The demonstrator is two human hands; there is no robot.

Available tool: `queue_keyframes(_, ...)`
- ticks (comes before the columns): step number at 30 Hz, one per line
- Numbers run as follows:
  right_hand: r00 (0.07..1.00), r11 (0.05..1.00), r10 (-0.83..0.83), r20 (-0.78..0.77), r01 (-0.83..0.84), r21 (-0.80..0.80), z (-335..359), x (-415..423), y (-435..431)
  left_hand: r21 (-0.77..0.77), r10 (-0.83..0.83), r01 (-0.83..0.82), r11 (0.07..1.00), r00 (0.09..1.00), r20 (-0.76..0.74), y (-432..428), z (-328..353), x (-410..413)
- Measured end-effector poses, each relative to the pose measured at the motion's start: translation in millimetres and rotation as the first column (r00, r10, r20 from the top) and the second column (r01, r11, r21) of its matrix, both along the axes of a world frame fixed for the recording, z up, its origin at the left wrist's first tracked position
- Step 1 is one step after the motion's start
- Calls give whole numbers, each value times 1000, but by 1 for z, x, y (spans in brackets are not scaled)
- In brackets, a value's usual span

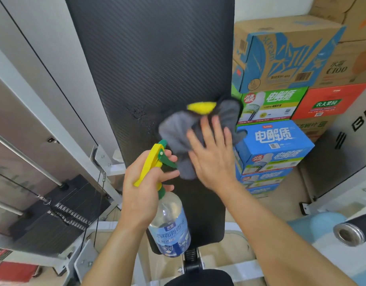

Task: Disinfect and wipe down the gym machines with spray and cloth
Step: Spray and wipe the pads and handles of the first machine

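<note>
Two hands are busy. I judge the black back pad (153, 58) firm enough for hard pressure. My left hand (143, 193) clasps the light, rigid spray bottle (169, 223) at its neck; my right hand (213, 159), fingers flat, presses the limp grey cloth (178, 131) against the pad.

Matt textured pad (149, 58), fuzzy cloth (178, 131)

**Drink cartons and a disinfectant label carry the legible print**

The spray bottle (172, 234) wears a blue label reading "酒精消毒". Among the stacked boxes, a blue carton (275, 141) and a green carton (278, 100) both show "电解质". A red carton (330, 102) reads "农夫果园" and a brown carton (343, 67) reads "水溶 C100". A grey panel (339, 157) bears "BR", cut off at the frame edge.
</note>
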State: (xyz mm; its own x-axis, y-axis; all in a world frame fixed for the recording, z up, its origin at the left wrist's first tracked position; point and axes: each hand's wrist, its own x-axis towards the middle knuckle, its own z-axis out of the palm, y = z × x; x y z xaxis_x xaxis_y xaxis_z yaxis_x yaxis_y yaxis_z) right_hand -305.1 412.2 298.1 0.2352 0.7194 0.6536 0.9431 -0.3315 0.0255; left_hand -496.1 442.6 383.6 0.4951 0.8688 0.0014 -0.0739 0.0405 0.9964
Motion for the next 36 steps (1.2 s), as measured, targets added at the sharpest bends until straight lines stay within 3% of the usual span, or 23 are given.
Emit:
queue_keyframes(3, 977, 963, 169, 128, -137, -230, -84, -14, -45, -9, 6, -6, 1000, 1000, 0, 0, -6, -7)
queue_keyframes(5, 969, 940, 204, 141, -153, -304, -90, -12, -56, 12, 22, -22, 1000, 1000, 13, 1, -8, -10)
queue_keyframes(10, 996, 998, -45, 76, 41, 50, 45, 10, 17, -15, 72, -72, 997, 997, 18, 7, 0, -19)
queue_keyframes(14, 991, 983, -131, 38, 125, 132, 110, 2, 54, -39, 112, -110, 993, 992, 59, 12, 14, -28)
queue_keyframes(16, 993, 992, -88, 76, 81, 92, 90, -10, 52, -69, 141, -136, 988, 988, 66, 15, 20, -35)
queue_keyframes(20, 966, 984, 178, 186, -178, -16, -4, -32, 34, -66, 182, -176, 982, 979, 88, 18, 23, -45)
queue_keyframes(23, 923, 927, 333, 192, -284, -244, -60, -51, 9, -69, 185, -180, 981, 980, 78, 18, 18, -54)
queue_keyframes(25, 903, 910, 355, 242, -275, -310, -54, -49, 4, -88, 175, -169, 982, 983, 63, 17, 14, -59)
queue_keyframes(28, 899, 953, 300, 320, -265, -150, 17, -38, 35, -103, 175, -170, 980, 983, 45, 18, 10, -67)
queue_keyframes(30, 938, 977, 204, 281, -214, 5, 80, -33, 66, -116, 189, -183, 976, 981, 45, 19, 9, -72)
queue_keyframes(32, 959, 988, 122, 257, -143, 64, 121, -37, 91, -125, 211, -205, 971, 977, 41, 21, 10, -75)
queue_keyframes(36, 973, 977, 136, 187, -163, 139, 109, -55, 105, -108, 251, -246, 963, 967, 39, 27, 14, -79)
